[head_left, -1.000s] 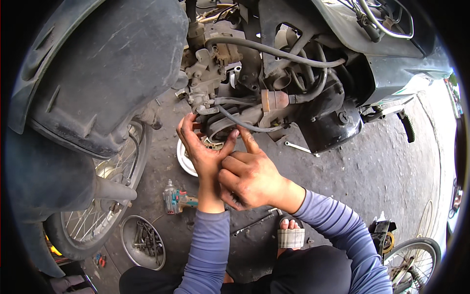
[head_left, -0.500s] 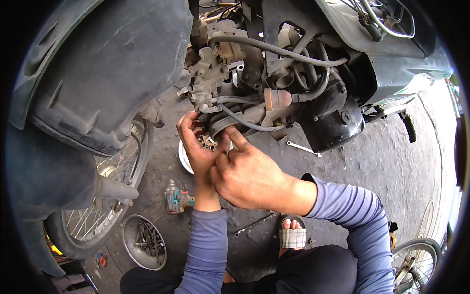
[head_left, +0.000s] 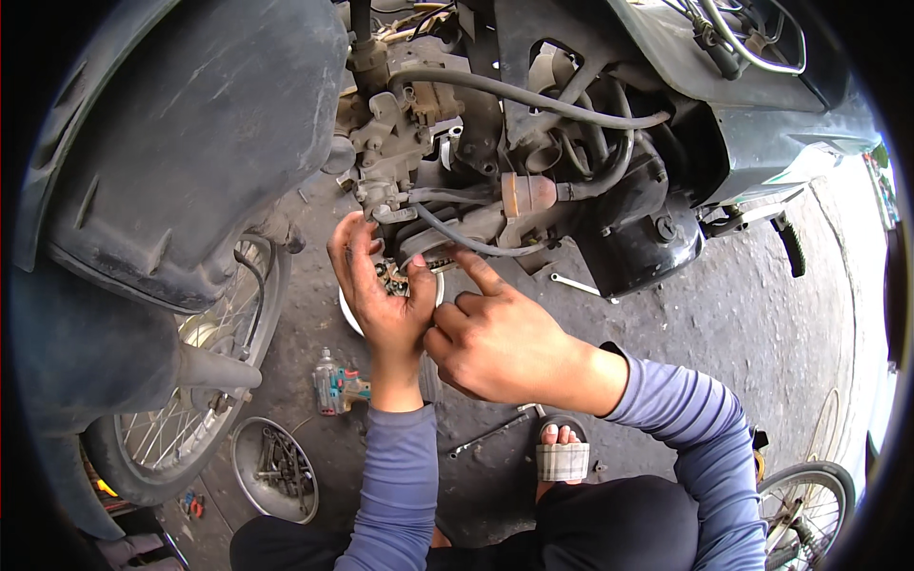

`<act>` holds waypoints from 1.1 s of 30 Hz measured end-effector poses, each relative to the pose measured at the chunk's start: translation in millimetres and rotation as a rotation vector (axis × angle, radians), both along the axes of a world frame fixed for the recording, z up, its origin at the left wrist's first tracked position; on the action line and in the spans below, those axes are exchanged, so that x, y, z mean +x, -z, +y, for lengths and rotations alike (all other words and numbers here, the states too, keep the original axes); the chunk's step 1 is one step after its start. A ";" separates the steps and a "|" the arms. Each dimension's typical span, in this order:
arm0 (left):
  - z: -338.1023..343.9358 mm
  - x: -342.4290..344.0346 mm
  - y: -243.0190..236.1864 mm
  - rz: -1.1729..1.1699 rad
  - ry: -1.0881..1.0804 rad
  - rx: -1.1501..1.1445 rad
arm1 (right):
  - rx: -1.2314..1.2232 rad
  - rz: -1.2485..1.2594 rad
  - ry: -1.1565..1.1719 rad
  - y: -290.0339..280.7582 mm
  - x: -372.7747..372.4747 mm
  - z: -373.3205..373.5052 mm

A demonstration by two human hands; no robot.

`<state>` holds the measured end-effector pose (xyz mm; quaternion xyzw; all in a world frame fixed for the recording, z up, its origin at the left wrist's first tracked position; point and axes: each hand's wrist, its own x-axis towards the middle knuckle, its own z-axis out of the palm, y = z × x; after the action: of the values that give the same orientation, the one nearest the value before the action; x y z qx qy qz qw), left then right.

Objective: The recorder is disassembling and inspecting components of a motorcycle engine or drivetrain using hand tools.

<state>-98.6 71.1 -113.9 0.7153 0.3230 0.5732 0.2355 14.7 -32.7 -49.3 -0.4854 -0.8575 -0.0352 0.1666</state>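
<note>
Rough dark-grey floor [head_left: 676, 357], bright daylight [head_left: 843, 238] along the right edge.

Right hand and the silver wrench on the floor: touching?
Apart. The head view shows it: a strip of floor is visible between the right hand and the silver wrench.

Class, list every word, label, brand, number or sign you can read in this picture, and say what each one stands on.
None: no text can be read.
Power tool on the ground: any marking is too small to read.
Motorcycle side panel at right: any lettering is too blurred to read.
Engine: no readable marking.
</note>
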 end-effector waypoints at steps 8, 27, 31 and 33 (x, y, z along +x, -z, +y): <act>9.5 2.6 3.9 -0.060 0.084 0.040 | 0.053 0.069 0.062 15.2 -5.2 3.7; -1.3 -11.9 -18.7 0.139 0.125 -0.199 | 0.025 0.402 0.057 25.6 2.0 -4.2; -4.7 -7.4 -16.7 -0.003 0.136 -0.198 | 0.008 0.575 0.049 23.6 1.9 -2.3; -12.1 -7.1 -14.7 0.010 0.044 -0.018 | 0.004 0.645 0.031 22.2 2.0 -2.6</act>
<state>-105.7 59.0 -99.2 0.7229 0.3135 0.5614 0.2528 16.7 -35.3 -71.5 -0.4840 -0.7531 0.1160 0.4302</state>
